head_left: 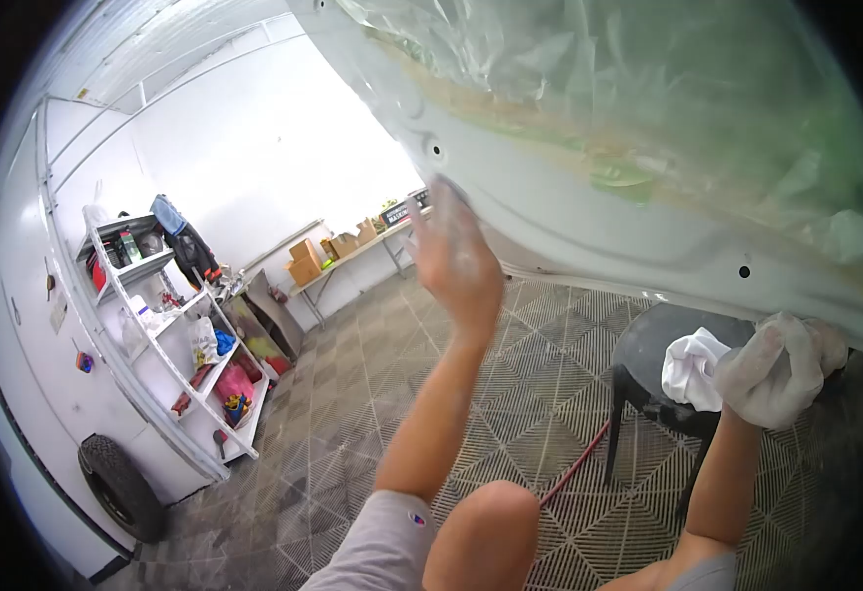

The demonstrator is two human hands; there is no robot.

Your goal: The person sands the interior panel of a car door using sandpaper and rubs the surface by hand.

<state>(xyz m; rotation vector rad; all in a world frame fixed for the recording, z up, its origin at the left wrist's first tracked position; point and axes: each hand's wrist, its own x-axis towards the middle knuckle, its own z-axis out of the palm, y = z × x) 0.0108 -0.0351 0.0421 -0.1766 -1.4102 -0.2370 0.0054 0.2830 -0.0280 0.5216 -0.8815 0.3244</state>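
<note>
A large pale panel (569, 212), partly covered by wrinkled clear and green plastic film (707, 108), fills the upper right. At its left edge is my left hand (459, 258), dusty and motion-blurred, its fingers around a small dark grey thing too smeared to identify. My right hand (774, 372), whitish as if dusted or gloved, is closed beside the panel's lower edge at the right. Its fingers curl together, and whatever is between them is hidden. A crumpled white cloth (695, 366) lies on a black stool (648, 340) just left of this hand.
White shelves (190, 325) with assorted items stand at the left, above a tire (121, 488). Cardboard boxes (305, 264) rest on a long table (352, 258) along the back wall. A red hose (577, 465) crosses the patterned floor (352, 394) beside my knee.
</note>
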